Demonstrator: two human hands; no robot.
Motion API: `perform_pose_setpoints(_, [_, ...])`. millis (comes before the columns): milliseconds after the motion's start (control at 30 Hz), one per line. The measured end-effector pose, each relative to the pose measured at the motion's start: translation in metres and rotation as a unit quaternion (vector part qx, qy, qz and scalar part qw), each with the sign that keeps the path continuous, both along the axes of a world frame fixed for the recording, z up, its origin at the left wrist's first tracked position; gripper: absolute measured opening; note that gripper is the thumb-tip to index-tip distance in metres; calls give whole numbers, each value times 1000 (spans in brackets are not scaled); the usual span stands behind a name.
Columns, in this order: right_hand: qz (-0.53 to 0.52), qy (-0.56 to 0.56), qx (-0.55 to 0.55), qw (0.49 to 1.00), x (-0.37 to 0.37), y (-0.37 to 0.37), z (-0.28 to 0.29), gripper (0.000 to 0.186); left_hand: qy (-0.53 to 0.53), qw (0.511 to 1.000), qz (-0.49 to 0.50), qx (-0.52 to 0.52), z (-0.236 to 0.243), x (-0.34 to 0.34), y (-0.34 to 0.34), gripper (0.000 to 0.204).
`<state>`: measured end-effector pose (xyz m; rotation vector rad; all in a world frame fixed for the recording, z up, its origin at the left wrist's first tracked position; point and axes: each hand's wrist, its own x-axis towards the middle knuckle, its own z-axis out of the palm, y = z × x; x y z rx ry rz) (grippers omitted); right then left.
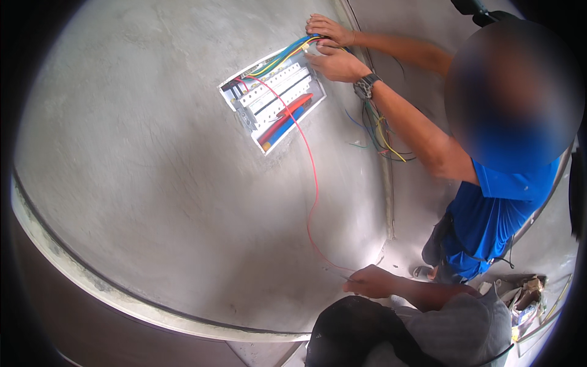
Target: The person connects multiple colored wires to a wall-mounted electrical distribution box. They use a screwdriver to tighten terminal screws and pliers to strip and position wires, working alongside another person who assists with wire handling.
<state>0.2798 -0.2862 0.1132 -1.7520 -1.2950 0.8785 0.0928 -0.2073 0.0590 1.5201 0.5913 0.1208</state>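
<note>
My right hand (pixel 370 282) is closed around the lower end of a thin red wire (pixel 315 183), low and right of centre. A short, thin tip shows just beyond my fingers; what it is stays unclear. From there the wire climbs in a loose curve to an open electrical distribution box (pixel 265 150) set in the grey wall. Inside it sit rows of white breakers (pixel 278 92). A bundle of blue, green and yellow wires (pixel 278 61) runs along its upper edge. My left hand does not show.
A co-worker in a blue shirt (pixel 489 214) stands at the right, both hands (pixel 342 63) at the bundle by the box's upper right corner. Loose coloured wires (pixel 382 131) hang by the wall corner. Torn packaging (pixel 529 300) lies lower right. A dark rounded shape (pixel 354 333) fills the bottom edge.
</note>
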Motion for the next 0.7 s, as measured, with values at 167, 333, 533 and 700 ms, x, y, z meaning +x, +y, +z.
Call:
perform_pose_setpoints(167, [79, -41, 43, 995, -28, 17, 3, 52, -62, 989, -97, -95, 35, 69, -100, 28])
perform_pose_setpoints(333, [131, -6, 83, 988, -38, 25, -11, 38, -96, 970, -151, -167, 64, 110, -191, 28])
perform_pose_setpoints(533, [159, 108, 103, 976, -41, 44, -86, 38, -99, 969, -144, -176, 59, 125, -208, 27])
perform_pose_setpoints(700, [170, 156, 106, 967, -30, 63, -106, 43, -55, 985, -64, -150, 3, 116, -151, 26])
